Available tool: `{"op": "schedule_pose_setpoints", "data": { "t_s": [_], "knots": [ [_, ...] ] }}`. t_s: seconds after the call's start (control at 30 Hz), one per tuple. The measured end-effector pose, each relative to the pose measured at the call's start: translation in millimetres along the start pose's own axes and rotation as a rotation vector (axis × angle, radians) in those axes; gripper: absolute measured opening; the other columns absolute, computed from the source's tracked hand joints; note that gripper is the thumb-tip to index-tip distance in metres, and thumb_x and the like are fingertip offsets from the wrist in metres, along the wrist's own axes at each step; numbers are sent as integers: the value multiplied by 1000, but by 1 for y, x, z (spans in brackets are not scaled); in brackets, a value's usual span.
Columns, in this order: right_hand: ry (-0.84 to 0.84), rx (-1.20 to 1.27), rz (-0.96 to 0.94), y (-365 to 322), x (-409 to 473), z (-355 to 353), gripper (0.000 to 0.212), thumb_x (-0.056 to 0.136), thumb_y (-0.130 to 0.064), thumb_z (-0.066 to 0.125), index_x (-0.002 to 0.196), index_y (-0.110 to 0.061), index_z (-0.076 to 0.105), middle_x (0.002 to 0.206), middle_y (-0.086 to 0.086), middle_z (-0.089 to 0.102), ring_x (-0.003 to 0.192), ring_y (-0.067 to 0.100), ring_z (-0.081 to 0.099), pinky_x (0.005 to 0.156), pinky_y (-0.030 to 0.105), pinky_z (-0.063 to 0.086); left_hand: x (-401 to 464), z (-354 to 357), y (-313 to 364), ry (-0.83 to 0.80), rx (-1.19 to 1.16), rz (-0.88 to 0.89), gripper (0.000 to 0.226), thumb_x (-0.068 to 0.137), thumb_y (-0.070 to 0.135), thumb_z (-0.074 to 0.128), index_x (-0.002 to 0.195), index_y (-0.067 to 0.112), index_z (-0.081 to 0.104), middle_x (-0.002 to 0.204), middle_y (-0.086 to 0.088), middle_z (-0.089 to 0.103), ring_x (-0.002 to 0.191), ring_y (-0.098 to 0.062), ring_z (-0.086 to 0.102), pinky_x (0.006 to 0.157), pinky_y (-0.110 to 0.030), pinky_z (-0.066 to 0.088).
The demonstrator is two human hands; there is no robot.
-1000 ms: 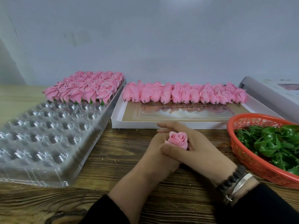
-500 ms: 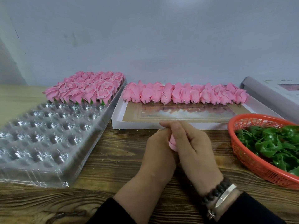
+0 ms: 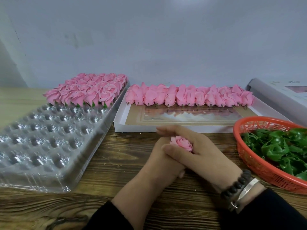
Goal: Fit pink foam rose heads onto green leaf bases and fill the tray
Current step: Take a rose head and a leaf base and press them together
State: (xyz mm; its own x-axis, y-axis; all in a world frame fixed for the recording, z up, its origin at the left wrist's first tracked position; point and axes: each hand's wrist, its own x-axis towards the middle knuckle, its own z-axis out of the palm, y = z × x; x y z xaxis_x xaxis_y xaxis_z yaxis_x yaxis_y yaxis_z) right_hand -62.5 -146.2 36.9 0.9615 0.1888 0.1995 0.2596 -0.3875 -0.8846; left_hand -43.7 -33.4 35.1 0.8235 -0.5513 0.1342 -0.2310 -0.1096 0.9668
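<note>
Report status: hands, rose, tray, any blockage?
Left hand and right hand both grip one pink foam rose head. Clear plastic dimpled tray part filled, far rows only. Path to tray unobstructed.

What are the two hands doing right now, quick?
Left hand: curled around the base of the pink rose head, holding it from below.
Right hand: fingers wrapped around the same rose head, gripping it.

We see a dark wood-grain table carrying four things — a clear plastic tray at the left, a shallow white box behind centre, an orange basket at the right, and a pale grey box at the far right edge.
</note>
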Motion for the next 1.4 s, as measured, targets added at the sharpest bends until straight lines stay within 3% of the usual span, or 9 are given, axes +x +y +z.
{"op": "schedule_pose_setpoints", "data": {
  "t_s": [0.1,0.2,0.37,0.6,0.73,0.87,1.03,1.2,1.4],
  "knots": [
    [8,-38,-15,5,1,-3,56,64,-60,64,117,-49,51,113,-27,61,104,-7,58,89,16,45,2,-1,-1,62,-46,123,14,85,-9,56,73,-14,58,65,-24,59,62,-15,52,56,-23,43],
    [19,-41,-17,8,0,-3,68,54,-65,63,118,-51,46,113,-25,61,107,-11,54,92,11,41,3,0,-3,91,-121,175,13,82,-12,58,73,-21,55,71,-39,51,64,-21,47,58,-29,40],
    [176,-7,-99,5,-2,5,66,59,-64,62,121,-44,50,120,-23,57,111,-7,53,93,16,44,10,1,-13,159,-95,149,15,85,-3,59,81,-17,59,73,-29,59,61,-27,53,58,-27,46],
    [321,-72,-95,-1,4,16,15,86,-35,55,90,-36,70,98,-27,66,99,-11,57,89,8,38,7,13,-11,173,72,119,23,88,-8,49,105,6,58,80,20,49,64,23,50,64,2,40],
    [55,-149,26,-5,2,7,24,84,-33,48,88,-41,70,101,-22,68,94,9,66,86,29,51,4,7,-4,-49,38,-61,25,82,-10,56,69,11,59,61,11,57,65,-5,57,61,-17,47],
    [-55,-101,39,-8,-3,4,18,88,-36,52,97,-39,68,89,-15,71,67,6,68,57,16,52,-4,2,0,-235,8,-176,33,88,-1,52,57,9,56,51,-4,56,50,-19,53,54,-26,48],
    [46,-88,24,-4,-5,2,45,65,-55,62,110,-50,55,111,-24,63,79,6,69,64,10,50,2,-1,0,-133,263,22,39,88,0,51,54,16,50,43,11,53,43,-4,49,43,-18,39],
    [188,-39,-58,3,-1,5,71,51,-64,65,118,-44,51,111,-27,61,104,-13,54,85,4,39,5,-4,-4,88,-6,152,10,83,-7,59,76,-14,58,69,-19,57,61,-11,50,54,-15,42],
    [263,34,-80,6,-2,10,66,55,-65,62,117,-44,52,110,-28,60,105,-13,53,83,3,39,7,1,-5,142,-90,99,16,84,-7,58,68,-4,58,57,-2,55,50,-2,49,48,-10,41]
  ]
}}
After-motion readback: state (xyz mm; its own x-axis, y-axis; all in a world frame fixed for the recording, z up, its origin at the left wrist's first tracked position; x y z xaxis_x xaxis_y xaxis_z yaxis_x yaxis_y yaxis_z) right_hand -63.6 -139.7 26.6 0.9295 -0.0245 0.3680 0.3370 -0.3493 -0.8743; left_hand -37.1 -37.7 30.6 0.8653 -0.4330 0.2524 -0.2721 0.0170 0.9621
